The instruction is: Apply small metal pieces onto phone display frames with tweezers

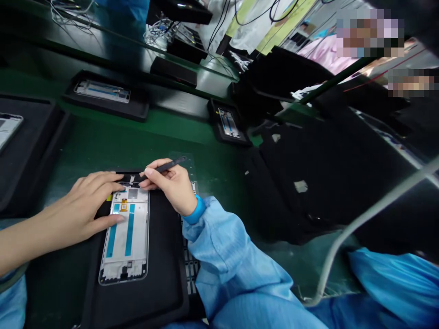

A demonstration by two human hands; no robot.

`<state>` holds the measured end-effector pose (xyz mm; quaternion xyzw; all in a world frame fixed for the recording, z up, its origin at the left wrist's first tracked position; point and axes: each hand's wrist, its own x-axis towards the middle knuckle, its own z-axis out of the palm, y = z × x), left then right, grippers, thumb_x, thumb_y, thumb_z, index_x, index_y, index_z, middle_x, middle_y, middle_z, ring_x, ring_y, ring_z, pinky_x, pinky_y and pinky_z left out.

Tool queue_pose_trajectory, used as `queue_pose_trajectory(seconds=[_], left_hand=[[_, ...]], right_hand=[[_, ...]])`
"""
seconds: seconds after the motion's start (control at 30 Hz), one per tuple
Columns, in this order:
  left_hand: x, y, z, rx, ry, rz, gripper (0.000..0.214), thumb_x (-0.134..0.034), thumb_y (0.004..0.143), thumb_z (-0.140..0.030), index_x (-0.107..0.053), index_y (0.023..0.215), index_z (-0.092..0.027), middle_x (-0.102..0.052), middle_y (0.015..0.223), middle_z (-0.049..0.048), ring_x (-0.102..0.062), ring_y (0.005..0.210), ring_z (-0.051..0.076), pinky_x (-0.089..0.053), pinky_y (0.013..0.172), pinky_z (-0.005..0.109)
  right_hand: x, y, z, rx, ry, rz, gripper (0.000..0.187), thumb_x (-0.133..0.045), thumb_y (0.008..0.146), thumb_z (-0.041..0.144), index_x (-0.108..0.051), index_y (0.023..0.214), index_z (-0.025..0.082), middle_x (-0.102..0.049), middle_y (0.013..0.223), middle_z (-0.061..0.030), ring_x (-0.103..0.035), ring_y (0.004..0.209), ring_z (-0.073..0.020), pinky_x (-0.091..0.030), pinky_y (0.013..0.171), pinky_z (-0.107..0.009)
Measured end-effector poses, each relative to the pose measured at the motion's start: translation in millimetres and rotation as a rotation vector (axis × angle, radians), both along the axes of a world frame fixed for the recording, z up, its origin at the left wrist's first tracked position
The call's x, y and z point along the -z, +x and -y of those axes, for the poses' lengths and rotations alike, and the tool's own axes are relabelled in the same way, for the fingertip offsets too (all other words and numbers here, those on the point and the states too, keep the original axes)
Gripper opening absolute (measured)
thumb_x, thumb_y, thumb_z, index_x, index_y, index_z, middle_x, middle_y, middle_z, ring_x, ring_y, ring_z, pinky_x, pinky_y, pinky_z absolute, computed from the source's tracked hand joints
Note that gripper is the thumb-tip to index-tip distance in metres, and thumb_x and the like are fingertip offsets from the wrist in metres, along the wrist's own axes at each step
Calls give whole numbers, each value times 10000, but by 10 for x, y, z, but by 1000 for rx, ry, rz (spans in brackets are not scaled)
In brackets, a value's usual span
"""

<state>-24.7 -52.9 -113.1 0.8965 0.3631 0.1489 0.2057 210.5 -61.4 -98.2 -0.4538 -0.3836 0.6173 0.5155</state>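
A phone mid-frame (125, 235) with a silver rim, white back and two blue strips lies lengthwise on a black padded tray (137, 297). My left hand (78, 208) lies across the frame's left side, fingertips near its top end and thumb on its edge. My right hand (171, 185) grips a black plastic spudger (169, 165) like a pen, its lower end at a black strip (132, 178) on the frame's top end. A small orange-yellow part (124, 205) sits on the frame between my hands.
Black trays with more phone frames (102, 91) stand on the green bench, and another tray (228, 123) lies beyond my right hand. Black foam sheets (302, 183) cover the right side. A grey cable (363, 219) arcs across the lower right. A person in pink (325, 55) stands far back.
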Motion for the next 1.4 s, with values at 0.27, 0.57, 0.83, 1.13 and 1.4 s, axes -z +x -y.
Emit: queue_pose_trajectory(seconds=[0.27, 0.57, 0.83, 1.13, 1.4], left_hand=[[176, -28, 164, 12, 139, -46, 487, -511, 912, -637, -546, 1171, -226, -571, 1397, 144, -472, 1346, 377, -422, 1005, 560], [145, 0, 182, 13, 136, -35, 444, -505, 935, -592, -494, 1181, -223, -557, 1387, 146, -445, 1365, 350, -403, 1030, 546], [135, -2, 195, -2, 107, -22, 431, -507, 934, -593, -507, 1160, -226, -555, 1389, 139, -435, 1376, 341, -397, 1062, 545], [121, 0, 178, 15, 106, -23, 433, -548, 921, -572, -520, 1160, -212, -555, 1393, 135, -439, 1379, 336, -396, 1083, 541], [102, 17, 186, -5, 81, -16, 427, -538, 922, -578, -537, 1150, -217, -558, 1401, 125, -441, 1381, 337, -401, 1089, 544]], right_hand=[[140, -94, 25, -53, -29, 72, 387, -837, 687, 463, -619, 832, 178, -673, 639, 37, -722, 608, -117, -590, 606, -197], [135, -98, 35, -80, -34, 173, 318, -803, 738, 421, -605, 833, 190, -665, 640, 41, -728, 615, -133, -583, 606, -222], [129, -98, 42, -82, -34, 192, 323, -794, 743, 440, -605, 838, 197, -669, 646, 37, -727, 617, -137, -591, 611, -235], [85, -94, 51, 15, -26, 169, 348, -792, 737, 470, -618, 852, 191, -667, 669, 31, -732, 632, -141, -595, 602, -231], [126, -88, 56, -81, -29, 192, 349, -786, 748, 465, -596, 880, 204, -680, 642, 35, -732, 624, -149, -609, 643, -262]])
